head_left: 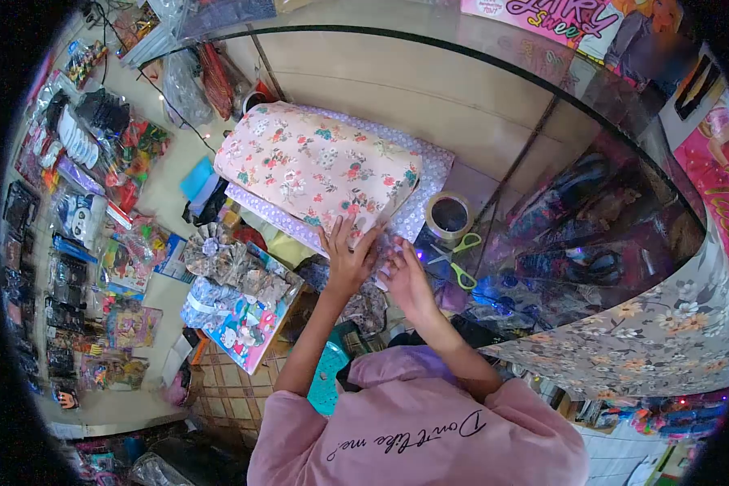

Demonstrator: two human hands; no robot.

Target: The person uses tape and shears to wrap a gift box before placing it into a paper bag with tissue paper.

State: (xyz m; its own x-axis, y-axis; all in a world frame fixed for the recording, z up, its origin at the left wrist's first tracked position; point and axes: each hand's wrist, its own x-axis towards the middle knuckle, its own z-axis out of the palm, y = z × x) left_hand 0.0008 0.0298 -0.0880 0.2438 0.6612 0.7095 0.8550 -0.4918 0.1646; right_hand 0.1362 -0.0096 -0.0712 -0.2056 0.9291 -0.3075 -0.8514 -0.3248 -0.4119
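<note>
Resting on the near edge of the floral bundle (320,162), L hand (350,257) w/ fingers spread, bundle under the fingertips. R hand (411,283) just beside, fingers half-curled; can't tell if gripping. Bundle lies on purple sheet (434,168), mostly beyond both hands; tape roll (434,212) & scissors (454,261) to R.

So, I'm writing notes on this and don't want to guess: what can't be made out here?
All in the head view:
- What, if anything, lies under the pink floral paper: hidden by the paper.
- Whether the right hand pinches something thin: too small and blurred.
- The palm of the left hand: hidden by its own back.
- Print on the dark packets at picture left: too small.
- The pink shirt's hem: cut off by the bottom edge.
</note>
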